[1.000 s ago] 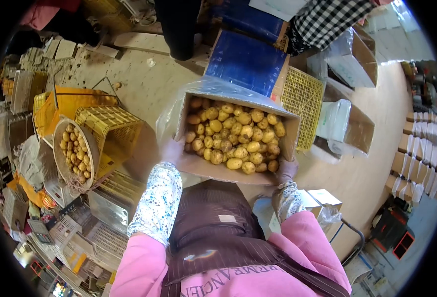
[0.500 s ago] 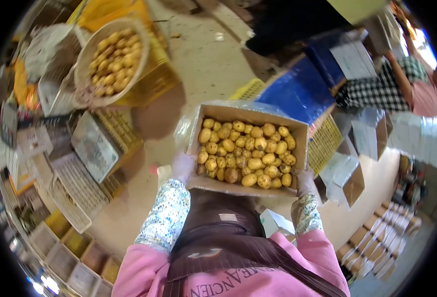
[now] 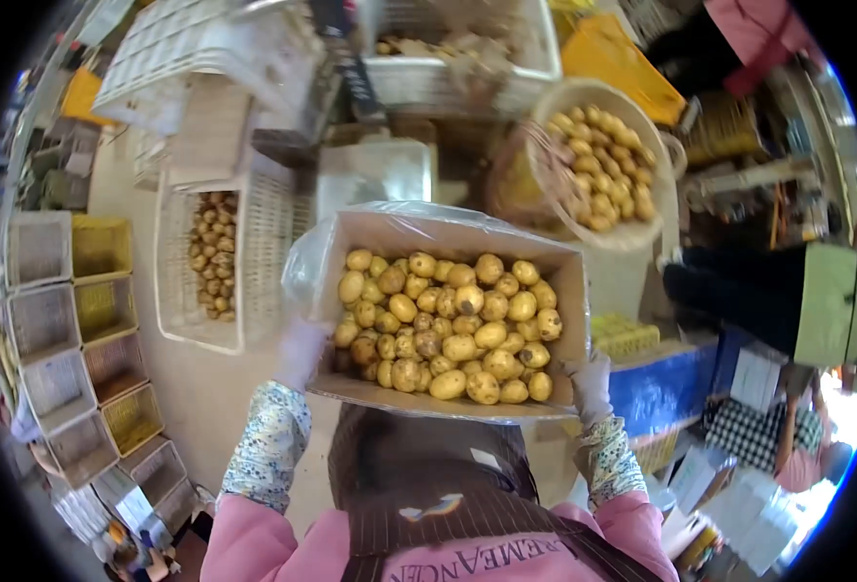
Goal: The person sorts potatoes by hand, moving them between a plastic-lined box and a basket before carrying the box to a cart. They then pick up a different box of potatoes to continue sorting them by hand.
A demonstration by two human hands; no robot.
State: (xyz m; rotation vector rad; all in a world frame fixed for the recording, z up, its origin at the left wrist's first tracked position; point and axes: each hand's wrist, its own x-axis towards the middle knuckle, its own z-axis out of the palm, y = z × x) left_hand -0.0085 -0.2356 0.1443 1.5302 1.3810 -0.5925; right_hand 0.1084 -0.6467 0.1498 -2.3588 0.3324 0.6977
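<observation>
In the head view, an open brown cardboard box (image 3: 448, 233), lined with a clear plastic bag (image 3: 302, 267) that spilled over its left and far edges, was carried level in front of the person's chest, above the striped dark apron (image 3: 428, 475); it was filled nearly to the rim with small yellow potatoes (image 3: 448, 325); the left hand (image 3: 300, 351), in a pale glove with a floral sleeve guard behind it, was closed on the box's near left corner, fingers pressed to the wall and partly veiled by the plastic; the right hand (image 3: 592, 383), gloved alike, clasped the near right corner, its fingers wrapped against the side; beyond the box, to the right, stood a round woven basket (image 3: 642, 233) holding more potatoes; to the left lay a white slatted plastic crate (image 3: 254, 242) with a few potatoes inside; farther left, a row of grey and yellow crates (image 3: 98, 247) ran along the floor; at the lower right, another person's checked sleeve (image 3: 749, 432) showed beside a blue sheet (image 3: 661, 388).
</observation>
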